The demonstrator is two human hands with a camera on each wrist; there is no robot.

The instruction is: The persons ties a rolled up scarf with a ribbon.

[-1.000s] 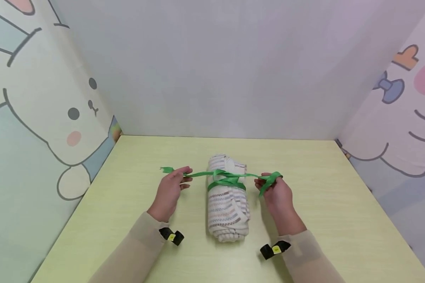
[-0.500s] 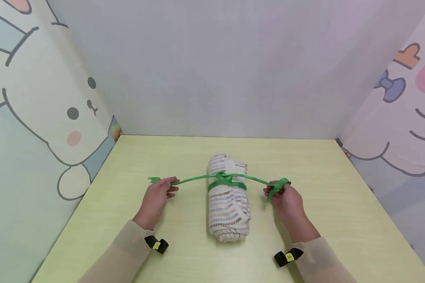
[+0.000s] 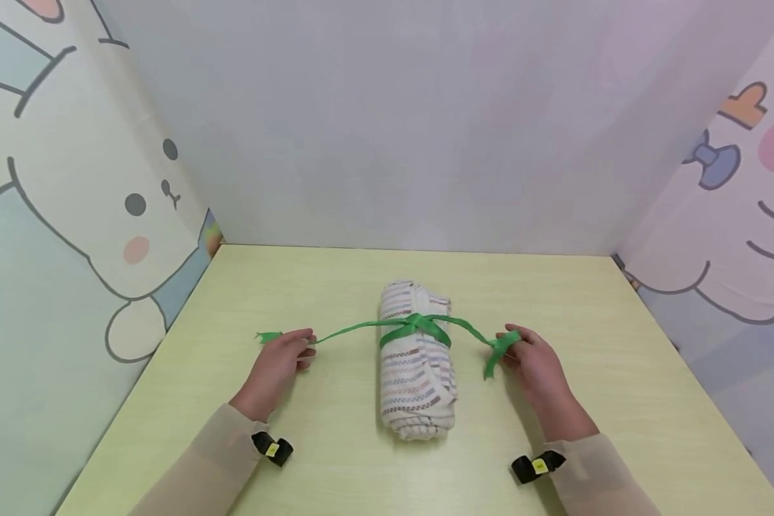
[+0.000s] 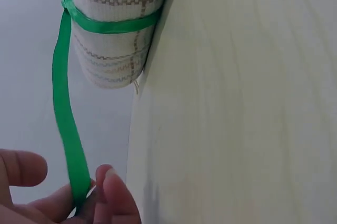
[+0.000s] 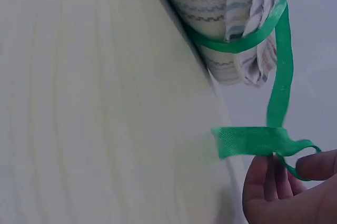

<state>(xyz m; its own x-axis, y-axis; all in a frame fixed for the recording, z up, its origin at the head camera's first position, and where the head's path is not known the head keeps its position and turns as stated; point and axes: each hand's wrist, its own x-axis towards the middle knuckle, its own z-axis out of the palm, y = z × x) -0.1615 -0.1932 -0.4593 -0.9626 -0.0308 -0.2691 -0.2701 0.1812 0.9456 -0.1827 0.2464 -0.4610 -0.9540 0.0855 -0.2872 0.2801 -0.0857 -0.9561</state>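
Observation:
A rolled cloth point(image 3: 416, 387) with striped bands lies lengthwise on the table. Around it runs a green ribbon point(image 3: 417, 322), crossed in a small knot on top. My left hand point(image 3: 274, 369) holds one ribbon end with curled fingers, and the frayed tip sticks out behind it. In the left wrist view the thumb stands apart from the fingers point(image 4: 117, 197) where the ribbon point(image 4: 66, 113) enters. On the other side my right hand point(image 3: 540, 373) has the other end at its fingertips. There the ribbon point(image 5: 250, 140) makes a loop near the thumb, its free tip blurred. Both lengths sag slightly.
The pale yellow table point(image 3: 619, 344) reaches back to a plain grey-white wall point(image 3: 413, 129). Cartoon-printed sheets point(image 3: 90, 179) stand at both sides. A black wrist camera point(image 3: 274, 448) sits on each sleeve.
Both hands have moved outward, away from the roll, and a little nearer to me. The knot has drawn tighter and smaller. The ribbon lengths, first taut, now hang slack.

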